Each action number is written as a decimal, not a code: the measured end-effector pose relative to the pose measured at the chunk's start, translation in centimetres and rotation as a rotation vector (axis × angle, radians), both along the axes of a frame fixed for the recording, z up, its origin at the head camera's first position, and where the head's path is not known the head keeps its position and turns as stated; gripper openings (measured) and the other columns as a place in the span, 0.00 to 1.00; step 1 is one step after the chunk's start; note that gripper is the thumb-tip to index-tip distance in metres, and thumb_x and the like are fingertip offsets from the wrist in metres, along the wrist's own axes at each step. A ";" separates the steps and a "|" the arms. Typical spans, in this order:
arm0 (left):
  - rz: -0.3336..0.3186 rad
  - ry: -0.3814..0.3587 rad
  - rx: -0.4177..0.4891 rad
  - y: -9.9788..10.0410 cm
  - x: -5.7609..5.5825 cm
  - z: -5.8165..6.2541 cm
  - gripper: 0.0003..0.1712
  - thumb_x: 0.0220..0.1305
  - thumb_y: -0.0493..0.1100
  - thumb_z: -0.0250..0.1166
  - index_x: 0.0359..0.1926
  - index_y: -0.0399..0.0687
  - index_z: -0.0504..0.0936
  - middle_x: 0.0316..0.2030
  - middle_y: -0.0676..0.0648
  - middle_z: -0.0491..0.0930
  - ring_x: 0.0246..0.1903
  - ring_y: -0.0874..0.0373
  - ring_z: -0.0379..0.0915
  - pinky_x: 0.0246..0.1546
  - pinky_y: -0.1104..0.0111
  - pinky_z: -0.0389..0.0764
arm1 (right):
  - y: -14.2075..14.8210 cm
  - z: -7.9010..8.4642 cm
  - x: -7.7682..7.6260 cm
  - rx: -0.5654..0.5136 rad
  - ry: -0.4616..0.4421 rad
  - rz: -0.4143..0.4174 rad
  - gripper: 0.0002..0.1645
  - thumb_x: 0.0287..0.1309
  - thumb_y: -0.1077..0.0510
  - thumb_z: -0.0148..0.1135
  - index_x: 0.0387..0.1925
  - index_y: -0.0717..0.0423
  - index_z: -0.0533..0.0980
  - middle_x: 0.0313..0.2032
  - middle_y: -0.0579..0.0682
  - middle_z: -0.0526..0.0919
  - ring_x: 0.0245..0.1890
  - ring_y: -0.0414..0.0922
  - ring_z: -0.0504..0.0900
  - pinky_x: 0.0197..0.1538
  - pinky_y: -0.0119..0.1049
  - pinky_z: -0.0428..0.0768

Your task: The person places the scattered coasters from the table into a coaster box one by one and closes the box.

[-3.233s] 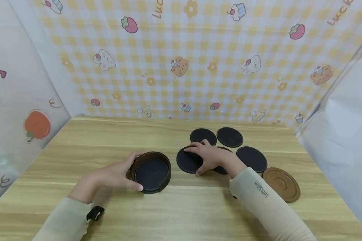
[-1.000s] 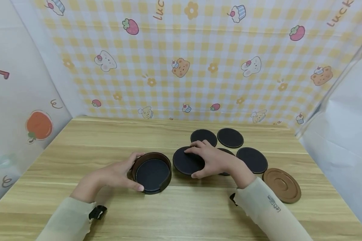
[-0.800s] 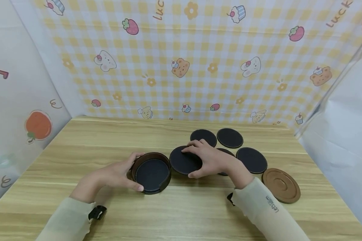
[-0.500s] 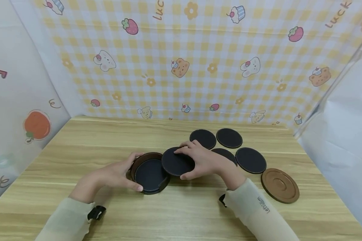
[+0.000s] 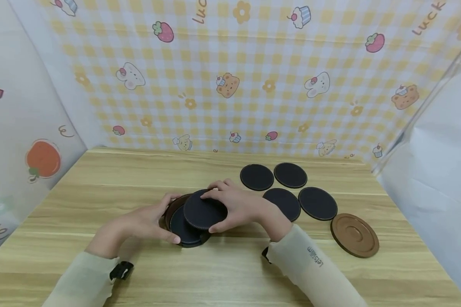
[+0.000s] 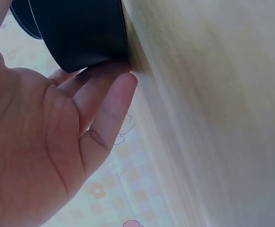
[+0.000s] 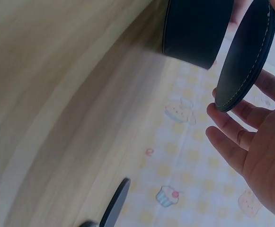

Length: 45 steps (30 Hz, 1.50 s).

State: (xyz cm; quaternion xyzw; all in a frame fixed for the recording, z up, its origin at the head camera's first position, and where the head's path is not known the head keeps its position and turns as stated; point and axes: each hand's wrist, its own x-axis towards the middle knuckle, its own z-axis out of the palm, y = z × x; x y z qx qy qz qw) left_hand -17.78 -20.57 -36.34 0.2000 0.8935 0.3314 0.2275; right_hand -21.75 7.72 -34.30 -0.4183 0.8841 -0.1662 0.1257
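Observation:
My left hand grips the round dark coaster holder from its left side, thumb at the front and fingers behind. A black coaster lies inside it. Over the holder's right part, my right hand pinches another round black coaster by its edge, fingers on the far side and thumb on the near side. In the right wrist view the held coaster is tilted above the holder. The left wrist view shows the holder's outer wall against my left fingers.
Several black coasters lie flat to the right on the wooden table, among them a near one and a far one. A brown disc with a raised ring lies beyond them. A checked cloth hangs behind.
The right hand has lifted a coaster off the table and carried it left until it overlaps the holder. The left hand and holder have stayed in place.

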 end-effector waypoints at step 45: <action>-0.032 0.019 0.012 -0.2 -0.3 -0.5 0.62 0.52 0.60 0.76 0.75 0.51 0.45 0.71 0.32 0.61 0.66 0.35 0.65 0.60 0.39 0.68 | -3.7 -1.2 0.5 0.079 0.117 0.068 0.49 0.51 0.34 0.71 0.71 0.42 0.65 0.73 0.47 0.62 0.65 0.46 0.64 0.64 0.38 0.73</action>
